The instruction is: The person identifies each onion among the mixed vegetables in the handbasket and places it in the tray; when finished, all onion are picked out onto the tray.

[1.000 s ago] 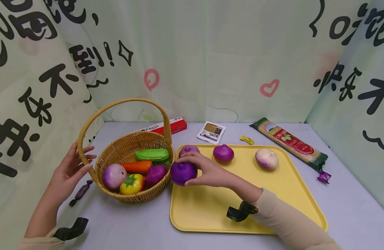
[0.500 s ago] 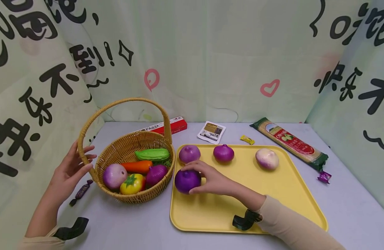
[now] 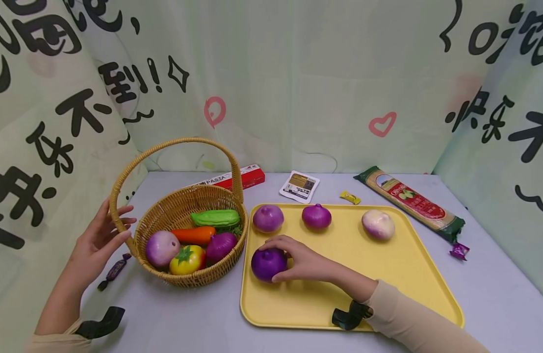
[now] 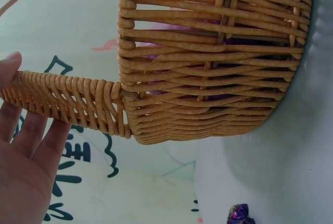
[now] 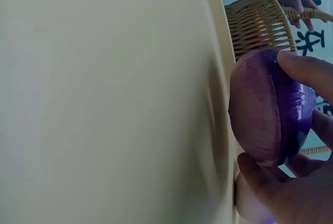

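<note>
My right hand [image 3: 299, 260] grips a round dark purple vegetable [image 3: 267, 266], thumb on one side and fingers on the other, close over the left part of the yellow tray [image 3: 342, 299]. Seen from the right wrist, this vegetable [image 5: 255, 109] has a paler, pinkish underside. My left hand [image 3: 96, 245] holds the wicker basket's handle [image 4: 67, 99] between thumb and fingers. Inside the wicker basket [image 3: 187, 279] lie a green ridged gourd [image 3: 216, 217], a carrot [image 3: 196, 236], a yellow-red tomato [image 3: 187, 261], a purple onion [image 3: 221, 246] and a pale purple round vegetable [image 3: 162, 249].
Two purple onions [image 3: 316, 216] and a white-purple turnip [image 3: 377, 224] lie along the tray's far side. Behind are a pasta box [image 3: 251, 176], a white packet [image 3: 299, 187] and a yellow candy [image 3: 350, 197]. A noodle bag [image 3: 412, 203] lies right, a dark-wrapped candy [image 3: 114, 272] left.
My right hand has carried the dark purple vegetable from the basket's right rim rightward and toward me over the tray, uncovering the onion behind it. My left hand stays on the handle.
</note>
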Demonstrator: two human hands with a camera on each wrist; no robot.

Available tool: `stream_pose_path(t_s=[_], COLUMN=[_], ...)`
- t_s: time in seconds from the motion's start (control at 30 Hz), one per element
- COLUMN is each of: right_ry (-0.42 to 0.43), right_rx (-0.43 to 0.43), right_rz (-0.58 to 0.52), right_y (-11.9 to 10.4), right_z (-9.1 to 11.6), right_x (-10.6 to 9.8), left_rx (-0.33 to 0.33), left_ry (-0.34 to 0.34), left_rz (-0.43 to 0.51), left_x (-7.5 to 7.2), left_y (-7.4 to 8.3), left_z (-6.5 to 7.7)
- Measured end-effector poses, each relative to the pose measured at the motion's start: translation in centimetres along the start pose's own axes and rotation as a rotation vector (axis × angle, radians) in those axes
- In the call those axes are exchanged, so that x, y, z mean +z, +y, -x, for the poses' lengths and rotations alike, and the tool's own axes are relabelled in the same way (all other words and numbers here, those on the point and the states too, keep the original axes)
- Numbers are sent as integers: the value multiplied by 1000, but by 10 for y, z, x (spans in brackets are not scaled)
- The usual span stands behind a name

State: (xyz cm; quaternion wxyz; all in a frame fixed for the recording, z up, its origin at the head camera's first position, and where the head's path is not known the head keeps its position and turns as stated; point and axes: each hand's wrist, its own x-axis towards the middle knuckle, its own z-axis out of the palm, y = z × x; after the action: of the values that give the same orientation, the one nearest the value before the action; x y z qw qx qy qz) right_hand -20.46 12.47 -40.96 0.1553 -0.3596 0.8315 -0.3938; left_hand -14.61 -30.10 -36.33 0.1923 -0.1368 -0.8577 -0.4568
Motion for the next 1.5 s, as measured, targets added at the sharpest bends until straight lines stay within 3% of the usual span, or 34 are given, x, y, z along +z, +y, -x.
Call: stream_pose_path(t_s=[0.43, 1.5], right_ry=[-66, -75], right_rx=[26, -15], right_rz=[-4, -15], right_y=[1, 0], right_z=[-2, -1], right_x=[-2, -19], left_rx=[-4, 3], left_ry=[-2, 5], left_rz=[1, 8], left_x=[0, 0], left_y=[0, 2], left_z=[1, 1])
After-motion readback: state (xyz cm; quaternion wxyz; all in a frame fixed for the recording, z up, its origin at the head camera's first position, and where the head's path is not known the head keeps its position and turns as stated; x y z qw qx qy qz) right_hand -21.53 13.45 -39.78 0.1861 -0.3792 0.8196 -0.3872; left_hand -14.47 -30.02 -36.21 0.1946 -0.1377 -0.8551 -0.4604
